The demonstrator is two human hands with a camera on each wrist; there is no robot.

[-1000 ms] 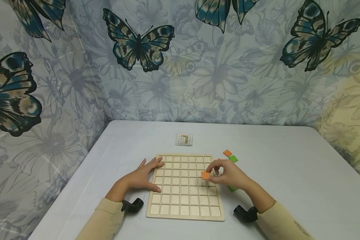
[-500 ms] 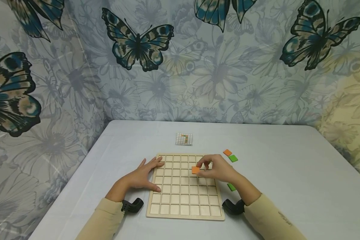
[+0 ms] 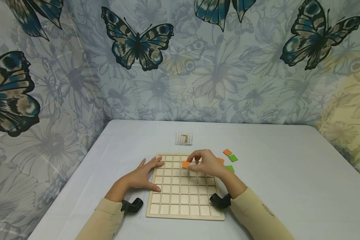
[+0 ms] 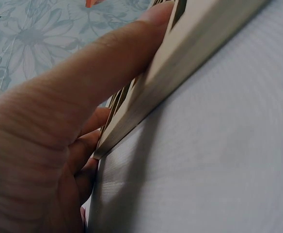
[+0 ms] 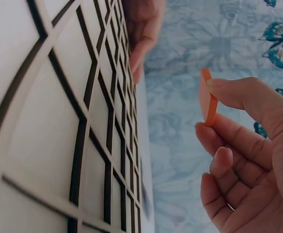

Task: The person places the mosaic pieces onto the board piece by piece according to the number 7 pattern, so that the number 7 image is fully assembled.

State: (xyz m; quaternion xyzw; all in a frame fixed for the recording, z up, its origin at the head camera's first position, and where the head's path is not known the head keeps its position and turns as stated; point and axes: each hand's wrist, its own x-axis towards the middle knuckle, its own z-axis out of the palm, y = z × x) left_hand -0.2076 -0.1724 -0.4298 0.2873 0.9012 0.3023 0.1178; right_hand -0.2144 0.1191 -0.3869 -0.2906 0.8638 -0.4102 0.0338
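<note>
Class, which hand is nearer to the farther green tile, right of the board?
The right. The right hand pinches an orange tile above the board, left of the green tile; the left hand rests across the board, on its left edge.

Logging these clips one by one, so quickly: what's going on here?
A person's right hand pinches an orange tile, held up off a gridded wooden board. The left hand rests on the board's left edge. More orange tiles and green tiles lie to its right, and a small gridded card lies beyond it.
</note>
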